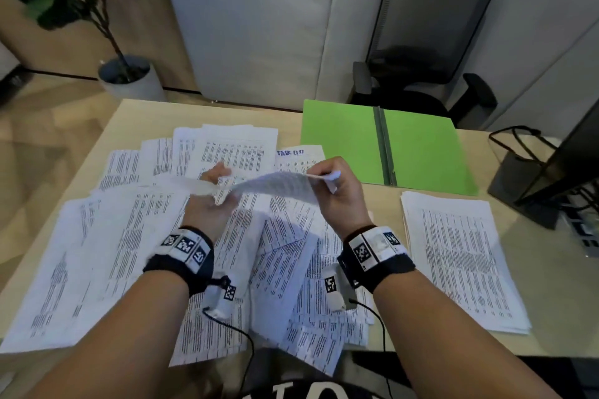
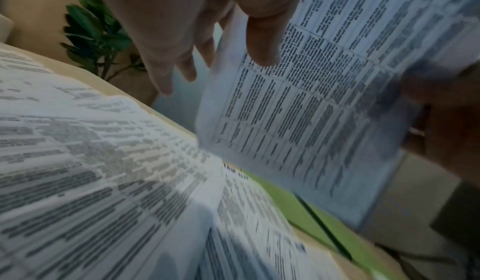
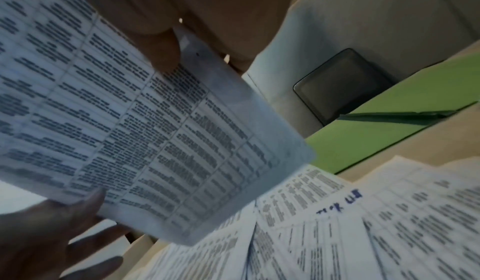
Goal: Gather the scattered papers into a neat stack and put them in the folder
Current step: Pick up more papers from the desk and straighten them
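A printed sheet (image 1: 278, 186) hangs in the air over the scattered papers (image 1: 136, 236) that cover the desk's left and middle. My right hand (image 1: 327, 176) pinches its right corner between thumb and fingers; the thumb (image 3: 166, 58) presses on the sheet (image 3: 155, 130). My left hand (image 1: 223, 185) holds the other end, with the thumb (image 2: 262, 41) on the sheet (image 2: 311, 109) and the fingers behind its edge. The green folder (image 1: 340, 139) lies open and flat at the back right. A gathered stack (image 1: 460, 262) lies at the right, in front of the folder.
A wooden desk (image 1: 146, 113) carries everything. A black monitor base and a dark bag (image 1: 525, 178) stand at the far right edge. Behind the desk are an office chair (image 1: 431, 36) and a potted plant (image 1: 129, 74). Cables run from both wrists.
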The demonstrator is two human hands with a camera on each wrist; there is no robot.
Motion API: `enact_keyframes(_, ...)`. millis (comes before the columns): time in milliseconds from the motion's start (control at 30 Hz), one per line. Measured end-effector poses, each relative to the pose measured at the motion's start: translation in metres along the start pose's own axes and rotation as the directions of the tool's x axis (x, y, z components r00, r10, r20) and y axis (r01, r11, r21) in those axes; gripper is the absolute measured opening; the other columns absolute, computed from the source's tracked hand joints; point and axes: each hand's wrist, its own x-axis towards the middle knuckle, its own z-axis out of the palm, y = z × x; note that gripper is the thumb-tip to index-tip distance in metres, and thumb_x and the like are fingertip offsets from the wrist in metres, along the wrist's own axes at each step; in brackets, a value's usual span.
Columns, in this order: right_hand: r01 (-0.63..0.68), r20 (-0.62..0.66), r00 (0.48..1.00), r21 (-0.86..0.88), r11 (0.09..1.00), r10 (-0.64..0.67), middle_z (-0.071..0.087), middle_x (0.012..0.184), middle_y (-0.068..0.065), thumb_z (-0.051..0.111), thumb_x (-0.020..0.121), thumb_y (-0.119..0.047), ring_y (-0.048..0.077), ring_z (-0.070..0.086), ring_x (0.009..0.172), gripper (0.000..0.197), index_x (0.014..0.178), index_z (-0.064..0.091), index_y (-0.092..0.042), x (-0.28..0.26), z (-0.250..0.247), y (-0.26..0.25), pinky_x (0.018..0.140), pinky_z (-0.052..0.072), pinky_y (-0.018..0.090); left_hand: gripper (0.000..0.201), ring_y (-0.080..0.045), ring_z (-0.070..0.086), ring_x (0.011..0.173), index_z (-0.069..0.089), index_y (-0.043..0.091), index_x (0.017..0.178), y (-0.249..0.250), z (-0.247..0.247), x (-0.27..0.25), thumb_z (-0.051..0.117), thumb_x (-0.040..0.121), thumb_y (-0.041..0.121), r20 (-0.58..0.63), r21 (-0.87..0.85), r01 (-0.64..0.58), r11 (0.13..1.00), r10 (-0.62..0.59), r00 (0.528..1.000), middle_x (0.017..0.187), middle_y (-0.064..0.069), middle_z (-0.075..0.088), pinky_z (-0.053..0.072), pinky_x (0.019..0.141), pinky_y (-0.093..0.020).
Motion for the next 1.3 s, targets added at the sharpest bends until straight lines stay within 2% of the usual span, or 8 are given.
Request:
enact_keyframes(100,-0.287,0.061,0.957,0.038,0.957,0.284,0.064,0.088,0.005,0.058,0.089,-0.012,0.018,0.06,0.083,0.02,0.093,0.058,-0.031,-0.004,0.015,0.009,0.072,0.05,0.031,0.018,-0.019,0.061,0.087,0.061,0.015,0.106,0.003,-0.019,0.001,0.064,0.089,0.018,-0.146,-0.004,0.085,0.996,-0.085,0.986,0.098,0.001,0.063,0.043,0.065,-0.022)
enact_keyframes(367,-0.778,-0.128,0.563,-0.415,0.471,0.817,0.032,0.139,0.014,0.062,0.084,-0.014,0.029,0.059,0.106,0.055,0.136,0.043,-0.017,-0.049,0.038,0.065,0.093,0.051,0.032,0.026,-0.027,0.053,0.062,0.056,0.003,0.075,-0.076,-0.08,0.016,0.061,0.088,0.025,-0.155,0.603,0.361,0.711,-0.339,0.928,0.069,-0.013,0.057,0.046,0.059,-0.03)
enact_keyframes(533,-0.914,-0.079,0.385,-0.171,0.367,0.92,0.029,0.15,0.02,0.063,0.086,-0.016,0.036,0.041,0.131,0.081,0.15,0.014,-0.01,-0.048,0.061,0.064,0.102,0.041,0.04,0.029,-0.036,0.063,0.091,0.065,0.006,0.077,-0.126,-0.085,0.019,0.067,0.079,0.034,-0.099,0.775,0.298,0.557,-0.359,0.928,0.107,-0.022,0.063,0.057,0.073,-0.037)
enact_keyframes(800,-0.668,-0.088,0.69,-0.458,0.586,0.718,0.054,0.083,0.01,0.055,0.087,-0.014,0.026,0.055,0.075,0.012,0.089,0.051,-0.003,-0.047,0.063,0.063,0.059,0.043,0.03,0.029,-0.028,0.054,0.074,0.049,0.011,0.072,-0.12,-0.071,0.01,0.076,0.072,0.022,0.012,0.707,0.249,0.662,-0.362,0.932,0.082,-0.015,0.057,0.048,0.066,-0.033)
enact_keyframes(933,-0.709,-0.237,0.682,-0.444,0.547,0.692,0.05,0.075,0.006,0.05,0.09,-0.007,0.026,0.052,0.073,0.008,0.089,0.043,-0.011,-0.037,0.035,0.06,0.063,0.038,0.026,0.017,-0.024,0.051,0.066,0.058,0.006,0.083,-0.114,-0.066,0.009,0.071,0.077,0.014,-0.021,0.651,0.256,0.715,-0.32,0.947,0.077,-0.011,0.059,0.038,0.055,-0.024)
enact_keyframes(1133,-0.779,-0.433,0.62,-0.438,0.448,0.655,0.038,0.139,0.01,0.056,0.082,0.0,0.032,0.041,0.125,0.06,0.137,0.041,-0.019,-0.031,0.004,0.063,0.101,0.04,0.047,0.021,-0.025,0.056,0.076,0.061,0.01,0.1,-0.092,-0.04,0.001,0.07,0.081,0.011,0.019,0.506,0.189,0.842,-0.23,0.973,0.084,-0.006,0.061,0.042,0.069,-0.027)
enact_keyframes(1233,-0.665,-0.233,0.744,-0.354,0.658,0.626,0.033,0.143,0.01,0.064,0.087,-0.019,0.029,0.041,0.128,0.061,0.142,0.038,-0.017,-0.034,0.01,0.067,0.108,0.038,0.046,0.023,-0.022,0.057,0.082,0.06,0.013,0.095,-0.078,-0.019,-0.006,0.074,0.078,0.009,0.004,0.348,0.189,0.918,-0.203,0.979,0.088,-0.001,0.061,0.041,0.074,-0.027)
enact_keyframes(1300,-0.716,-0.024,0.683,-0.22,0.663,0.73,0.033,0.147,0.011,0.065,0.089,-0.028,0.027,0.043,0.13,0.073,0.149,0.025,-0.016,-0.041,0.015,0.066,0.109,0.039,0.044,0.024,-0.02,0.057,0.081,0.059,0.013,0.09,-0.075,-0.009,-0.009,0.078,0.075,0.013,-0.007,0.256,0.194,0.947,-0.199,0.98,0.088,0.0,0.062,0.041,0.076,-0.028)
